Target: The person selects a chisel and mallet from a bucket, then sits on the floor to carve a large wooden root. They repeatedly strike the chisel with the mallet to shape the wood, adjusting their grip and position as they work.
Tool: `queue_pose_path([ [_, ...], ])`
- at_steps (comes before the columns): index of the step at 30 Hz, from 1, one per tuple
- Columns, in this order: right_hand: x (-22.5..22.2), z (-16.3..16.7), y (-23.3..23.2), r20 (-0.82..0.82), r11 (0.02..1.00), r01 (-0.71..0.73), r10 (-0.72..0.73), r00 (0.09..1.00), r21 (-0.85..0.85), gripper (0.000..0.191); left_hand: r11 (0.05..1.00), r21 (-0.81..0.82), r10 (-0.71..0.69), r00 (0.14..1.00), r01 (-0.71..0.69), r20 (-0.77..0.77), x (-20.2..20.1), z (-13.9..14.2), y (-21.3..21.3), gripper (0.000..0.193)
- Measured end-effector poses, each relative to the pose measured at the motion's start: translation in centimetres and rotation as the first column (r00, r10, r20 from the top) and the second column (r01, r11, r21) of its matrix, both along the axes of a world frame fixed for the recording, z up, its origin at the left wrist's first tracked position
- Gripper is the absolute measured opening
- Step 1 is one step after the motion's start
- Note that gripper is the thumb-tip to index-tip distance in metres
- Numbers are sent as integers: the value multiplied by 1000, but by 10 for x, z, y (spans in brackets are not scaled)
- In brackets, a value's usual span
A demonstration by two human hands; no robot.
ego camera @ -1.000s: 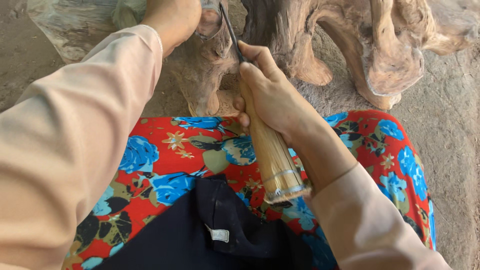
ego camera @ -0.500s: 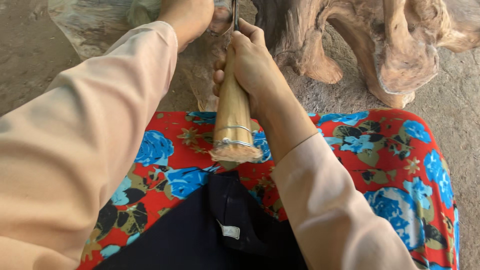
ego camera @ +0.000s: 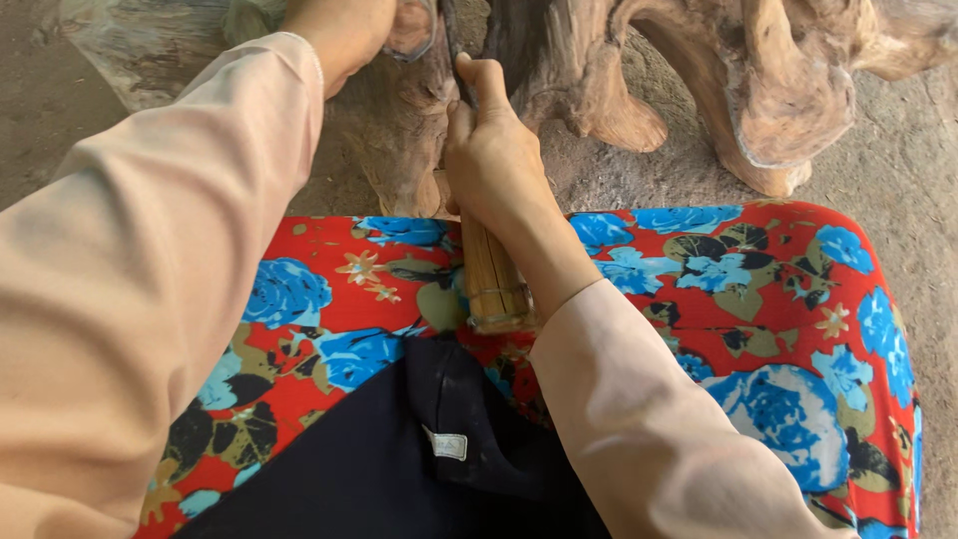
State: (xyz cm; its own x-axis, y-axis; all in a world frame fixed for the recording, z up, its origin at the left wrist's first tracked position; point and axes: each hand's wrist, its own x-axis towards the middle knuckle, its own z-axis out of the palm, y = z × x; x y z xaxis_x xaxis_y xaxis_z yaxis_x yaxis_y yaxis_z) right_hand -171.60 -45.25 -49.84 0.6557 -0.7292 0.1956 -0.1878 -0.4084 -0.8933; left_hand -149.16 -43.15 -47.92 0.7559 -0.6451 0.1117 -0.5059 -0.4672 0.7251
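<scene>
Head view shows our right hand (ego camera: pixel 494 160) gripping a wooden-handled chisel (ego camera: pixel 491 274) against the carved root wood (ego camera: pixel 699 70); our left hand (ego camera: pixel 344 30) rests there, grip unclear.

Your right hand (ego camera: pixel 494 160) grips a tool handle (ego camera: pixel 494 279) of pale wood, straight-grained and matt, with a worn, ringed butt end; its narrow blade (ego camera: pixel 451 40) looks like dark, dull metal. Your left hand (ego camera: pixel 339 30) rests on the carved root (ego camera: pixel 699 70), reddish-brown wood with smooth, slightly sheeny curves and rougher hollows. The ground (ego camera: pixel 898 170) is gritty and matt. Your sleeves (ego camera: pixel 150 250) are soft, matt peach cloth; the floral fabric (ego camera: pixel 758 299) is smooth printed cloth, the dark garment (ego camera: pixel 399 469) matt.
</scene>
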Motion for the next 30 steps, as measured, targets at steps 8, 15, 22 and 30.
queue_pose_path([
  [8,-8,-13,6,-145,992,-18,37,989,128,44,996,78,-44,998,41,50,2,-2,4,54],
  [15,-3,12,8,13,956,-49,48,999,290,41,998,41,-56,996,53,72,-18,11,10,51],
  [22,-10,16,11,10,970,-59,58,998,235,40,994,35,-113,979,108,171,-26,21,12,47],
  [30,-5,-10,5,136,989,-32,52,989,-144,35,996,77,-34,999,34,2,-12,8,9,47],
])
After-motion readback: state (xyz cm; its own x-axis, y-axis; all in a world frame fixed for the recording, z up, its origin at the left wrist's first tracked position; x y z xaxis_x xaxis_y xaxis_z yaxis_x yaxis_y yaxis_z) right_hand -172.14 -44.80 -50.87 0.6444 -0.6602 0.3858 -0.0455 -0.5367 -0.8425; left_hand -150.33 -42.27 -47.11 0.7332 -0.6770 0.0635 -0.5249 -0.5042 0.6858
